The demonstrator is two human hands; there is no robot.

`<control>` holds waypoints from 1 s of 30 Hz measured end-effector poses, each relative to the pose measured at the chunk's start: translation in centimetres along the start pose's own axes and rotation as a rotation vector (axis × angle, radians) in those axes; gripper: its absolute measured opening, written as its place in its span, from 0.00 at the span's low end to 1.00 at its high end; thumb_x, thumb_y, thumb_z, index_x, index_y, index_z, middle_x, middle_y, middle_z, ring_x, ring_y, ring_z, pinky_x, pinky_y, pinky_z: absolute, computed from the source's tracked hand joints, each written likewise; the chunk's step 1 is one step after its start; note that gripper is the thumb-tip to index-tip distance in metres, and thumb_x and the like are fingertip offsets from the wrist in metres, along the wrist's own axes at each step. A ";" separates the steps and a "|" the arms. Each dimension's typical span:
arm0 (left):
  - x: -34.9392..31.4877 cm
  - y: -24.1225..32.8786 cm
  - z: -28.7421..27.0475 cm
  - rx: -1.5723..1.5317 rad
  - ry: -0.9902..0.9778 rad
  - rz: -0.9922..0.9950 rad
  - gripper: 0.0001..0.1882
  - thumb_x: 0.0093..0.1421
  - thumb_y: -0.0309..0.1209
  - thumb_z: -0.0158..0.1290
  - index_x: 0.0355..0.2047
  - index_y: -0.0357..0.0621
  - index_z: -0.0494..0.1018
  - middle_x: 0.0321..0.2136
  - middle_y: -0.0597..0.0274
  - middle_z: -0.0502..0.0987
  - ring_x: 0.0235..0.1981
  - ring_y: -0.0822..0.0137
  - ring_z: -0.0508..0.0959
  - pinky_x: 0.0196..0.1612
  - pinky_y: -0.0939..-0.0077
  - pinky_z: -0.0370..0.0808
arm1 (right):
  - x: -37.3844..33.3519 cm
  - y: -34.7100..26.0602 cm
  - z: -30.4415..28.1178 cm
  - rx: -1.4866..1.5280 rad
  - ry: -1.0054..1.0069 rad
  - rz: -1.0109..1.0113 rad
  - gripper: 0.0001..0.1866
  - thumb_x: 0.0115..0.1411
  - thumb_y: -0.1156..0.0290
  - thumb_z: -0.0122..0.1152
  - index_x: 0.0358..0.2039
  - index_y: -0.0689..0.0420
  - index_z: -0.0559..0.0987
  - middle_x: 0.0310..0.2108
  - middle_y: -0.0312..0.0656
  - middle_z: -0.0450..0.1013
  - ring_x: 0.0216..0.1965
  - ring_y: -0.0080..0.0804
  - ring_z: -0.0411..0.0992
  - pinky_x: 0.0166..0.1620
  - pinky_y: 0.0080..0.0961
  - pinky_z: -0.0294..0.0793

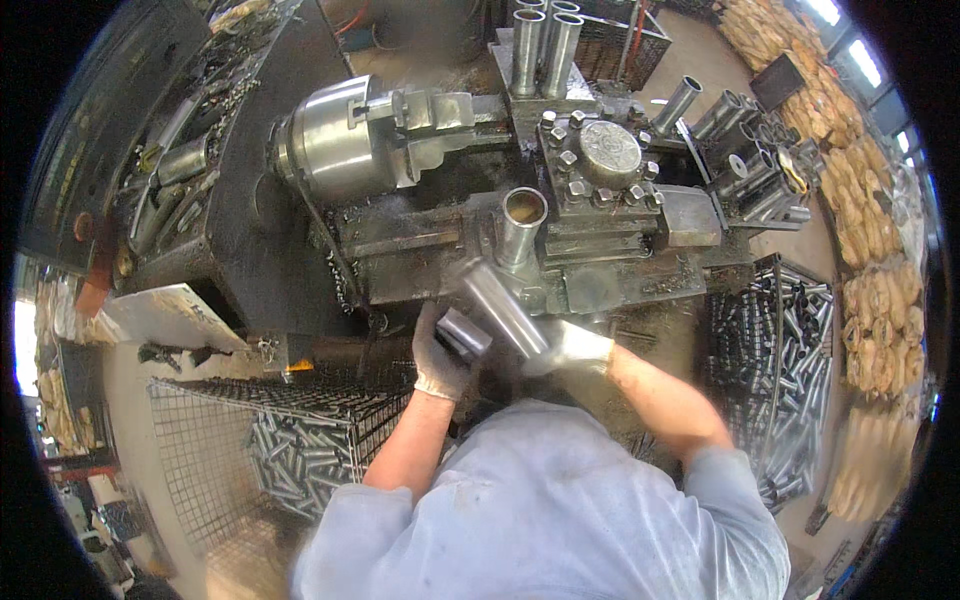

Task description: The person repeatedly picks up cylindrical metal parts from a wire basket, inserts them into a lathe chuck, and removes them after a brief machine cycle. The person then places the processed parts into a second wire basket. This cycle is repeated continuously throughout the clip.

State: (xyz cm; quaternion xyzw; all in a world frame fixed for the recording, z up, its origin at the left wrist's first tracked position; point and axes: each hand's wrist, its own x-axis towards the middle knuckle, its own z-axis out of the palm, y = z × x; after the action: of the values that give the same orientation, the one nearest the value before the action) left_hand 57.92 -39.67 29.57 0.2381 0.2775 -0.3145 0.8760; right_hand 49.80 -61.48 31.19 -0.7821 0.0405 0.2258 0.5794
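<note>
A gloved pair of hands works in front of a metal lathe. My left hand (436,358), in a dark-stained glove, is closed around a short, shiny metal cylinder (463,331). My right hand (572,350), in a whiter glove, grips the lower end of a longer steel tube (503,309), which tilts up and to the left and is slightly blurred. The two pieces are close together; whether they touch is unclear. Just beyond them, an open-topped steel tube (518,238) stands upright on the lathe. Its inside looks brownish.
The lathe chuck (335,140) is at the far left, the bolted tool post (610,152) at the far right. Several tubes (527,55) stand behind it, others (755,165) lie on a right-hand rack. Wire baskets of metal pieces flank me, left (185,430) and right (775,350).
</note>
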 end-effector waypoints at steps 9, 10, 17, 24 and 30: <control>-2.2 3.1 4.3 0.759 -0.275 0.413 0.38 0.57 0.43 0.73 0.65 0.45 0.70 0.42 0.58 0.84 0.39 0.60 0.85 0.44 0.69 0.85 | -5.8 -2.6 -7.5 -0.417 0.578 -0.394 0.18 0.57 0.67 0.77 0.46 0.55 0.83 0.36 0.46 0.85 0.31 0.34 0.85 0.34 0.31 0.85; -1.8 2.7 5.8 0.913 -0.219 0.524 0.43 0.52 0.36 0.78 0.65 0.45 0.70 0.43 0.58 0.84 0.38 0.62 0.85 0.44 0.69 0.85 | -6.1 -2.1 -8.3 -0.282 0.624 -0.140 0.19 0.57 0.64 0.78 0.46 0.55 0.82 0.36 0.47 0.85 0.32 0.37 0.85 0.36 0.35 0.85; 6.1 0.4 13.2 1.526 -0.430 1.370 0.45 0.44 0.36 0.82 0.61 0.43 0.73 0.48 0.54 0.85 0.47 0.61 0.86 0.49 0.68 0.84 | -8.4 -0.9 -8.1 -0.716 0.715 0.172 0.27 0.57 0.53 0.75 0.48 0.60 0.78 0.35 0.56 0.82 0.38 0.57 0.83 0.42 0.50 0.83; 2.4 7.7 10.1 0.904 -0.151 0.760 0.33 0.62 0.48 0.69 0.60 0.43 0.73 0.46 0.60 0.82 0.51 0.59 0.82 0.55 0.64 0.82 | -2.7 -2.0 0.9 -0.665 0.485 -0.493 0.19 0.61 0.57 0.66 0.49 0.54 0.83 0.36 0.52 0.81 0.36 0.52 0.83 0.40 0.45 0.84; 1.2 8.7 2.9 0.038 -0.542 0.280 0.37 0.70 0.64 0.50 0.58 0.41 0.76 0.47 0.50 0.85 0.48 0.49 0.85 0.53 0.51 0.85 | 7.5 -2.5 1.3 -0.955 0.522 -0.512 0.21 0.59 0.61 0.67 0.46 0.62 0.77 0.30 0.50 0.81 0.28 0.48 0.82 0.29 0.45 0.81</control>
State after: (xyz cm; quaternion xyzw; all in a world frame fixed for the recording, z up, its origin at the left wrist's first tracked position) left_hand 65.62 -35.91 33.06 0.1977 -0.0079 -0.2481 0.9483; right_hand 56.93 -58.02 30.09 -0.9704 -0.1140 -0.1273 0.1707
